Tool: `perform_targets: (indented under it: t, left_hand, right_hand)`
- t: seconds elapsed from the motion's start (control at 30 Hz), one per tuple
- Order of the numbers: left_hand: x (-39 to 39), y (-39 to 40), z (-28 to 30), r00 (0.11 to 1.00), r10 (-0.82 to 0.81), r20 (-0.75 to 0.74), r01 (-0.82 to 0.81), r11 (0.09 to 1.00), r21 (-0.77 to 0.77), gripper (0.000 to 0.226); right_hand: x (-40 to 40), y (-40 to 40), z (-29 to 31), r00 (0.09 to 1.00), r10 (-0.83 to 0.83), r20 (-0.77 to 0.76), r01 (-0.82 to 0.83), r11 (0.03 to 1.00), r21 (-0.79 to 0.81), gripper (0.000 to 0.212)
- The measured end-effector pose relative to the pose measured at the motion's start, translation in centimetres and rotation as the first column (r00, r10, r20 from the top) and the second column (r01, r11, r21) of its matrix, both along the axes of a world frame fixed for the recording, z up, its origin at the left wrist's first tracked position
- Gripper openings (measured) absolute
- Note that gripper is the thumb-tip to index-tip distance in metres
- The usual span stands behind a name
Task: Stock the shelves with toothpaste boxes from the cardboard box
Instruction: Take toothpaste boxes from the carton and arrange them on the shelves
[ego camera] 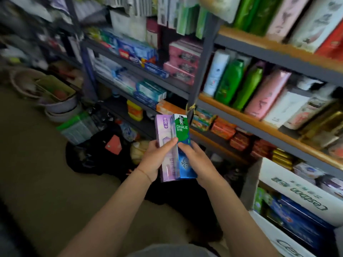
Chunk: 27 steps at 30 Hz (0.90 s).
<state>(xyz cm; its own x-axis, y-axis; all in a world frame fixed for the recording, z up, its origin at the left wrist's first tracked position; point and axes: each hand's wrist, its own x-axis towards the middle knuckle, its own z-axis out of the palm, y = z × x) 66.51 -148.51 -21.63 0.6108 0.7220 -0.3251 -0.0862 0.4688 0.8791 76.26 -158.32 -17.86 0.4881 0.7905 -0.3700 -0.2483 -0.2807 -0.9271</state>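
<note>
two toothpaste boxes going up, and i'm watching that pinch.

i'm seeing my left hand (155, 160) curling round the purple box (165, 145) while my right hand (196, 160) is gripping the green-and-blue box (182, 132), side by side before the shelves (230, 106); they're touching, so one could be sliding out, i'd judge. the cardboard box (289, 184) at lower right is holding more blue toothpaste packs (297, 217).
</note>
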Motion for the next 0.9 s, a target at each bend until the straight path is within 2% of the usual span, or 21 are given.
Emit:
perform_targets:
  t: [0.1,0.2,0.23,0.37,0.5,0.57,0.63,0.67,0.77,0.9]
  left_hand:
    - [-2.8,4.5,-0.3,0.998,0.056,-0.008,-0.056,0.996,-0.062,0.059]
    - [-3.6,9.1,-0.7,0.984,0.170,-0.053,-0.174,0.981,-0.079,0.023]
    - [-3.6,10.7,-0.8,0.979,0.193,-0.065,-0.198,0.978,-0.071,0.021]
    - [-2.8,18.1,-0.5,0.967,0.241,-0.076,-0.243,0.970,-0.006,0.051]
    - [-1.0,26.6,0.5,0.953,0.269,-0.139,-0.265,0.963,0.045,0.061]
    - [0.1,30.7,1.2,0.942,0.279,-0.185,-0.271,0.960,0.067,0.084]
    - [1.2,34.3,1.9,0.928,0.288,-0.236,-0.272,0.957,0.100,0.099]
    - [1.6,35.8,2.4,0.924,0.296,-0.240,-0.279,0.955,0.103,0.095]
    - [3.0,39.2,3.3,0.934,0.309,-0.183,-0.305,0.951,0.048,0.059]
    - [5.1,42.8,3.4,0.950,0.311,-0.011,-0.312,0.950,-0.010,0.056]
  right_hand:
    - [-1.8,4.2,0.4,0.989,0.041,-0.141,-0.052,0.996,-0.077,0.029]
    - [-2.0,8.6,0.5,0.940,0.043,-0.338,-0.060,0.997,-0.038,0.032]
    - [-1.8,10.2,0.4,0.923,0.037,-0.383,-0.046,0.999,-0.014,0.040]
    - [0.1,17.4,-0.5,0.915,0.066,-0.398,-0.058,0.998,0.032,0.052]
    - [3.0,25.4,0.0,0.965,0.155,-0.210,-0.145,0.988,0.061,0.033]
    - [4.7,29.3,0.5,0.987,0.152,-0.046,-0.148,0.986,0.071,0.021]
    - [6.6,32.8,1.0,0.979,0.141,0.146,-0.149,0.987,0.051,0.021]
    - [7.5,34.2,1.4,0.966,0.137,0.221,-0.148,0.988,0.034,0.023]
    - [9.6,37.5,2.7,0.918,0.128,0.375,-0.142,0.990,0.010,0.030]
    - [12.1,40.3,4.0,0.853,0.093,0.514,-0.142,0.988,0.058,0.021]
